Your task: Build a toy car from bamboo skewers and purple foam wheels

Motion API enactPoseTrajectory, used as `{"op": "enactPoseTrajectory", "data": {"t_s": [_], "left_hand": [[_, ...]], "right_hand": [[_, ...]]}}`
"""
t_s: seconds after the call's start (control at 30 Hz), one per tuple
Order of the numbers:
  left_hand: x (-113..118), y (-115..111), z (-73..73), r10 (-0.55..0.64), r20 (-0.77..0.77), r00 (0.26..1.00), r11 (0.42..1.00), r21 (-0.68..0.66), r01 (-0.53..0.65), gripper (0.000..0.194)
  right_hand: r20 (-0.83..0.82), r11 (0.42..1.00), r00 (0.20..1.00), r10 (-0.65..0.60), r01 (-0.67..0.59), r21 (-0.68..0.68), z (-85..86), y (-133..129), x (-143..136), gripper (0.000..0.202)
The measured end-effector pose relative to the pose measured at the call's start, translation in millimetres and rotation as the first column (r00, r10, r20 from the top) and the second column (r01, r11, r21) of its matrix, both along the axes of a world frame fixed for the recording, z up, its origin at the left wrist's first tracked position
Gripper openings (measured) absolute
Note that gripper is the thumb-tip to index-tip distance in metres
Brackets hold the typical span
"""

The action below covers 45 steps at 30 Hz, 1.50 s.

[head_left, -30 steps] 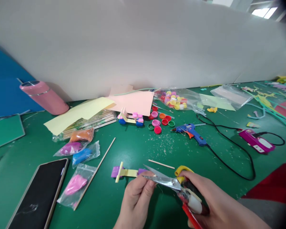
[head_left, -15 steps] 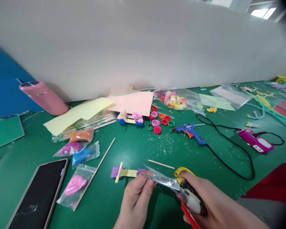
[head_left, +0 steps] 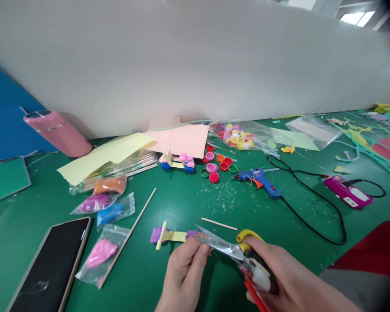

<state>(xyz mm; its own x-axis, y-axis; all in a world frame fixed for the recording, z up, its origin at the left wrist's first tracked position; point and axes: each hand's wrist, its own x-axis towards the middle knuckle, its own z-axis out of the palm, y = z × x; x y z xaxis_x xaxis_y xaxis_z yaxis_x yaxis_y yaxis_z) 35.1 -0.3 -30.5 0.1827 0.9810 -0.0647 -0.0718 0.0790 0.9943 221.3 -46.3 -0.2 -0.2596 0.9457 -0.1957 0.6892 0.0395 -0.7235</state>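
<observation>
Close in front of us, over the green counter (head_left: pixel 178 206), our right hand (head_left: pixel 279 266) has its grip wrapped around the handles of the scissors (head_left: pixel 225 248), whose blades stand parted and point leftward. Our left hand (head_left: pixel 184 271) is at the blades, thumb and forefinger narrowed toward each other; the steel partly covers that spot, so we cannot tell whether this grip pinches some small piece. The step in hand looks to us like a cut being lined up, and the next move would call for steady fingers, with the left tips clear of the edges before the handles are squeezed. Off to the left lies a dark-screened phone (head_left: pixel 48 264), and near it a long thin stick (head_left: pixel 130 234) slants alongside a bag of pink clay (head_left: pixel 100 253). Just past the left hand, a purple-and-yellow assembly (head_left: pixel 176 236) rests on the counter, its right end partly hidden by the hand and blades. A short stick (head_left: pixel 219 224) lies just beyond the scissors. Farther off we see a blue glue gun (head_left: pixel 261 182), loose round caps (head_left: pixel 212 167) and a small blue-and-pink model (head_left: pixel 177 164), with pink paper (head_left: pixel 185 138) behind it.
</observation>
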Motion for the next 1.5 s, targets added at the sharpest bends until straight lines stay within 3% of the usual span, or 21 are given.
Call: {"op": "enactPoseTrajectory", "data": {"t_s": [0.23, 0.37, 0.47, 0.63, 0.73, 0.9, 1.0, 1.13, 1.23, 1.37, 1.5], "left_hand": [[-1.5, 1.8, -0.2, -0.001, -0.034, 0.999, 0.999, 0.053, 0.003, 0.024], [-4.2, 3.0, -1.9, -0.07, -0.061, 0.996, 0.996, 0.048, 0.073, 0.014], [-3.7, 4.2, -1.8, -0.08, -0.033, 0.996, 0.996, -0.033, 0.079, 0.018], [-2.4, 5.3, -0.6, -0.117, 0.021, 0.993, 0.978, -0.17, 0.119, 0.026], [-2.6, 4.5, -0.8, -0.114, 0.046, 0.992, 0.971, -0.206, 0.122, 0.027], [-0.9, 2.5, -3.5, -0.077, 0.099, 0.992, 0.969, -0.228, 0.098, 0.031], [1.0, 3.7, -4.9, -0.071, 0.277, 0.958, 0.942, -0.298, 0.156, 0.026], [2.6, 7.7, -5.2, -0.075, 0.532, 0.844, 0.889, -0.348, 0.298, 0.022], [3.2, 9.3, -4.5, -0.076, 0.579, 0.812, 0.867, -0.364, 0.34, 0.02], [4.5, 8.9, -4.4, -0.092, 0.567, 0.819, 0.867, -0.359, 0.346, 0.02], [5.8, 7.6, -6.2, -0.115, 0.544, 0.831, 0.869, -0.35, 0.349, 0.02]], "right_hand": [[-0.062, 0.999, 0.998, -0.026, 0.025, -0.02, -7.3, -3.3, -0.9, 0.042], [-0.028, 0.998, 0.999, -0.043, 0.042, -0.038, -4.6, -5.0, -0.9, 0.024], [-0.062, 0.994, 0.997, -0.049, 0.042, -0.099, -2.3, -5.1, -2.4, 0.018], [-0.32, 0.96, 0.92, -0.224, 0.151, -0.238, -9.7, -6.2, -9.9, 0.018], [-0.354, 0.946, 0.897, -0.265, 0.171, -0.275, -11.6, -5.6, -11.6, 0.024], [-0.145, 0.969, 0.976, -0.163, 0.131, -0.21, -1.3, 0.1, -5.7, 0.027], [-0.02, 0.965, 0.977, -0.212, 0.206, -0.162, -2.7, 5.3, 2.5, 0.022], [0.29, 0.938, 0.893, -0.343, 0.314, 0.143, -27.4, 13.8, 24.2, 0.037], [0.474, 0.932, 0.808, -0.35, 0.247, 0.266, -46.3, 19.9, 45.2, 0.046], [0.496, 0.929, 0.806, -0.323, 0.169, 0.33, -44.4, 24.8, 59.5, 0.044], [0.247, 0.883, 0.908, -0.337, 0.213, 0.419, -23.3, 25.8, 39.1, 0.024]]}}
